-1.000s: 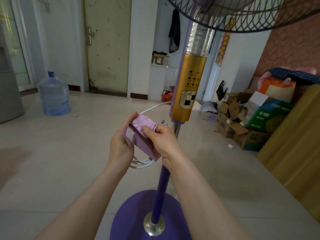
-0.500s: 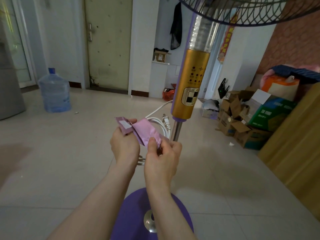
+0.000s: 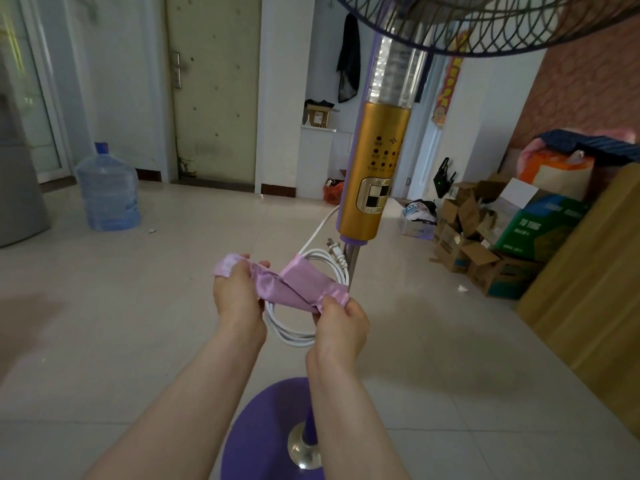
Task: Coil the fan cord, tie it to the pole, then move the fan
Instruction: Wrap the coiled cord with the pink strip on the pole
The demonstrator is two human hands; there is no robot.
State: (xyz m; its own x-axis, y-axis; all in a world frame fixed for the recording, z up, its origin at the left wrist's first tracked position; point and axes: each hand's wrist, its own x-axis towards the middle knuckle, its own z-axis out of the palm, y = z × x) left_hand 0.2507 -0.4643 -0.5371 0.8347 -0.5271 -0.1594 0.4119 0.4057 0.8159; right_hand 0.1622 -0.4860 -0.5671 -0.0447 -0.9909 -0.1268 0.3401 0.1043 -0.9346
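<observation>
A standing fan rises in front of me, with a gold control column (image 3: 375, 174), a thin pole (image 3: 353, 261) and a round purple base (image 3: 266, 434). Its white cord (image 3: 294, 336) hangs in a coil just left of the pole, the plug (image 3: 334, 252) at the top. A pink plastic strip (image 3: 304, 284) passes through the coil. My left hand (image 3: 235, 296) pinches the strip's left end, and my right hand (image 3: 341, 320) pinches its right end, lower down. The strip is stretched between them.
A blue water jug (image 3: 109, 192) stands on the tiled floor at the left. Several cardboard boxes (image 3: 491, 247) are piled at the right beside a wooden panel (image 3: 595, 282). The fan's grille (image 3: 485, 22) hangs overhead. A door (image 3: 213, 88) is at the back.
My hands have moved apart and pulled the pink strip out from a folded bundle into a stretched band. My right hand dropped lower, and more of the coiled cord shows.
</observation>
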